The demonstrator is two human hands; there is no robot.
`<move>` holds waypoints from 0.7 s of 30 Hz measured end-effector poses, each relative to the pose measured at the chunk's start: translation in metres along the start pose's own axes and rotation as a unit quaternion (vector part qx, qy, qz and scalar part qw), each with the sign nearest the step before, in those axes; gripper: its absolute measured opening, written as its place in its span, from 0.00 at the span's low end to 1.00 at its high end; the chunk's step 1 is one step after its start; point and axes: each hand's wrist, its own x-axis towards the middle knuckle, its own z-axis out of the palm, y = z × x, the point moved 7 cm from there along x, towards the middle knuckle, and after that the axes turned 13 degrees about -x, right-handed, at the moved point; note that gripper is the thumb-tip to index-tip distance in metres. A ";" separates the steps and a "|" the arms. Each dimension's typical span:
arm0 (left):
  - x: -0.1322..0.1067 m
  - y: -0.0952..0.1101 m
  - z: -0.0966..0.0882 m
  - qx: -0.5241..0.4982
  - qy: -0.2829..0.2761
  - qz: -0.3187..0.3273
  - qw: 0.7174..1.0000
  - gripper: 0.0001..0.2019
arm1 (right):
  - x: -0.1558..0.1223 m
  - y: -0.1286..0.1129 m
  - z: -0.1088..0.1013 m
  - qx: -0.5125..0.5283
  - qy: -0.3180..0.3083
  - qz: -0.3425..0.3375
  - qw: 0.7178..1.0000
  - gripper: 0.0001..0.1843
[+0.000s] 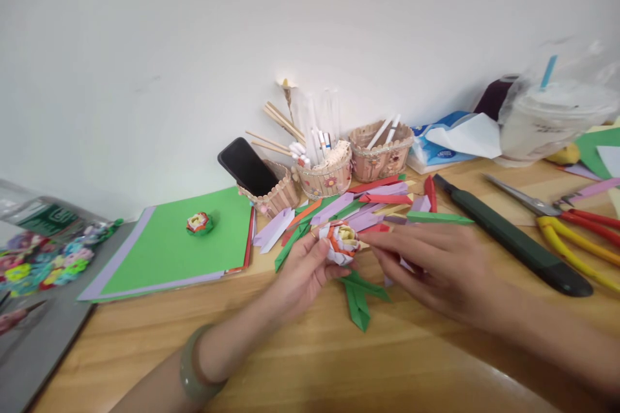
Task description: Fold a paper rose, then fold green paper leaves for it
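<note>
Paper flower (333,249) turns its yellow centre (347,235) up and rightward (rounded, long axis unclear); left hand (301,271) pinches it; right hand's (438,261) grip, at its edge, cannot be told.

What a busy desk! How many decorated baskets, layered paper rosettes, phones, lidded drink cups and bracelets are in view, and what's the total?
Decorated baskets: 3
Paper rosettes: 2 (one in the left hand, one on the green sheet)
Phone: 1
Lidded drink cup: 1
Bracelet: 1
Total: 8
</note>
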 end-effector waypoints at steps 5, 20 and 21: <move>0.000 0.000 0.003 -0.010 -0.018 -0.006 1.000 0.19 | -0.006 -0.010 0.005 -0.014 -0.025 -0.065 0.998 0.10; -0.002 -0.008 0.006 -0.003 -0.044 -0.054 0.998 0.23 | 0.001 0.002 0.008 0.088 -0.050 0.041 0.994 0.05; -0.002 -0.008 0.006 -0.005 -0.042 -0.054 0.998 0.23 | 0.002 0.002 0.006 0.112 -0.048 0.048 0.991 0.06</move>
